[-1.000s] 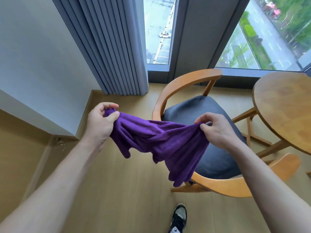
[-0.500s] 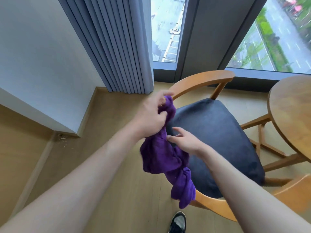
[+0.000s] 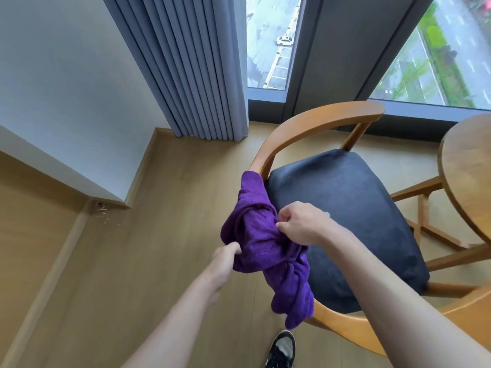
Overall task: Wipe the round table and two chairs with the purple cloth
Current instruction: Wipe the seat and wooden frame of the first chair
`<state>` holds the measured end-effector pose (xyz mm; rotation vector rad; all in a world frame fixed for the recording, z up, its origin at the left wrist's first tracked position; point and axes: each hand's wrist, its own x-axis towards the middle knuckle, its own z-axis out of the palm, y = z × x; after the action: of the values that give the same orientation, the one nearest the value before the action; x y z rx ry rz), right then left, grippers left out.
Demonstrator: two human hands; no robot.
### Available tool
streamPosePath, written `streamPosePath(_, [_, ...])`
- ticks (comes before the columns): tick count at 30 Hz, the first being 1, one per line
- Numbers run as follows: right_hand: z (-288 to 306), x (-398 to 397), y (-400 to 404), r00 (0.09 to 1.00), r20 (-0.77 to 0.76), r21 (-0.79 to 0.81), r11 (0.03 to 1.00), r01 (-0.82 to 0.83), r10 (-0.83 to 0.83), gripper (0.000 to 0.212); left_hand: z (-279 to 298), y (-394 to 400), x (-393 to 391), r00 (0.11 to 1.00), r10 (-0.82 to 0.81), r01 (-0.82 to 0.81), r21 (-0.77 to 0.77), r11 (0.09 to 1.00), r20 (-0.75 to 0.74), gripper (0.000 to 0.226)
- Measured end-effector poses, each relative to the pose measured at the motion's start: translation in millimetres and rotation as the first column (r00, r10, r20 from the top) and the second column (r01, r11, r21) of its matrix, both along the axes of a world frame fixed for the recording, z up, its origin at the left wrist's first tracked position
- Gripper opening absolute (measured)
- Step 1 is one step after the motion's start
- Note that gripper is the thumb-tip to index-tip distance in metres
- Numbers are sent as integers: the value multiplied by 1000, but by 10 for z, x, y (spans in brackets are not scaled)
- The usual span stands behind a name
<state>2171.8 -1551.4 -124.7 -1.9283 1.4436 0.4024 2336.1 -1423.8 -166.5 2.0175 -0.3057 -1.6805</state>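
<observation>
Right hand (image 3: pixel 300 225) pinches a fold of the purple cloth (image 3: pixel 261 243) between curled fingers and thumb, while the left hand (image 3: pixel 225 257), lower and to its left, grips the cloth's near edge. The cloth hangs bunched between them, its upper end draped against the curved wooden armrest (image 3: pixel 305 123) of the chair (image 3: pixel 345 221), its tail dangling below the right hand over the front rail.

To do this step well, I would judge that the cloth wants gathering into a flat pad under one palm, so the loose tail does not drag on the floor. Then it could be run along the armrest in long strokes, following the curve, with the free hand steadying the chair.

Beyond the right hand lies the dark seat cushion (image 3: pixel 353 208); further right, the round bench (image 3: pixel 467 166) shows only its edge. Past the left hand are grey curtains (image 3: pixel 186 67) and some small debris (image 3: pixel 102 209) in the floor corner. A shoe (image 3: pixel 281 350) stands below the hands. Little blocks the armrest; the bench's legs crowd the chair's far side.
</observation>
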Motion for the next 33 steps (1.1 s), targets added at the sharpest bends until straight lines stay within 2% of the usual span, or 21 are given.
streamPosePath(2, [185, 10, 1, 991, -127, -118, 991, -63, 48, 19, -66, 43, -19, 996, 4, -3, 15, 1000, -92, 22])
streamPosePath(3, [266, 0, -1, 985, -162, -179, 980, -83, 54, 20, -86, 43, -15, 996, 19, -20, -11, 1000, -89, 16])
streamPosePath(5, [404, -47, -23, 976, -211, -262, 959, -105, 49, 19, -97, 14, 29, 999, 42, -44, -103, 994, -14, 5])
streamPosePath(7, [519, -113, -78, 976, -218, -277, 959, -64, 2, 19, -20, -24, 131, 995, 59, -41, -220, 975, 75, 13])
streamPosePath(9, [630, -166, -148, 991, -111, -257, 965, 43, -74, 22, 148, -83, 278, 976, 66, 10, -343, 939, 207, 23])
streamPosePath(11, [737, -188, -178, 955, 194, -154, 954, 256, -224, 30, 400, -197, 418, 939, 79, 82, -441, 894, 335, 26])
streamPosePath(12, [803, -183, -170, 855, 385, -22, 923, 384, -347, 31, 546, -268, 480, 920, 95, 108, -479, 871, 380, 23])
streamPosePath(13, [880, -173, -159, 699, 531, 148, 865, 479, -478, 30, 701, -343, 535, 904, 114, 123, -508, 852, 411, 18])
streamPosePath(14, [963, -159, -154, 540, 611, 303, 801, 517, -579, 29, 860, -411, 586, 895, 138, 122, -530, 839, 424, 14])
streamPosePath(15, [1057, -145, -151, 422, 648, 401, 755, 518, -634, 29, 1030, -475, 637, 896, 158, 108, -549, 829, 415, 17])
streamPosePath(16, [1147, -130, -163, 359, 673, 439, 740, 510, -647, 28, 1210, -522, 686, 910, 163, 91, -567, 819, 381, 28])
streamPosePath(17, [1238, -123, -191, 347, 702, 429, 758, 492, -622, 26, 1393, -553, 741, 934, 153, 74, -592, 803, 324, 46])
streamPosePath(18, [1338, -115, -217, 369, 730, 391, 794, 465, -575, 26, 1570, -571, 797, 953, 123, 76, -615, 785, 276, 64])
streamPosePath(19, [1428, -119, -246, 416, 747, 338, 835, 434, -518, 39, 1727, -579, 854, 959, 74, 119, -625, 772, 273, 78])
streamPosePath(21, [1619, -125, -274, 585, 705, 202, 904, 376, -401, 73, 1975, -584, 948, 899, -42, 315, -577, 754, 436, 83])
streamPosePath(24, [1849, -63, -256, 860, 484, -95, 968, 233, -160, 85, 2248, -589, 1026, 604, -112, 597, -355, 720, 789, 57])
streamPosePath(26, [1943, 21, -246, 937, 348, -257, 961, 105, -9, 93, 2398, -588, 1066, 453, -73, 667, -284, 689, 889, 34])
streamPosePath(27, [1979, 52, -252, 952, 305, -321, 944, 73, 30, 88, 2474, -587, 1085, 400, -53, 688, -262, 677, 915, 22])
streamPosePath(29, [2069, 86, -288, 957, 279, -430, 901, 51, 79, 54, 2636, -598, 1142, 314, -33, 715, -213, 666, 949, 8])
streamPosePath(31, [2199, 90, -339, 949, 298, -498, 865, 60, 105, 25, 2804, -619, 1223, 256, -21, 720, -176, 671, 967, 13])
streamPosePath(33, [2351, 97, -400, 937, 326, -574, 814, 88, 129, 12, 2974, -658, 1324, 235, 0, 714, -172, 679, 972, 17])
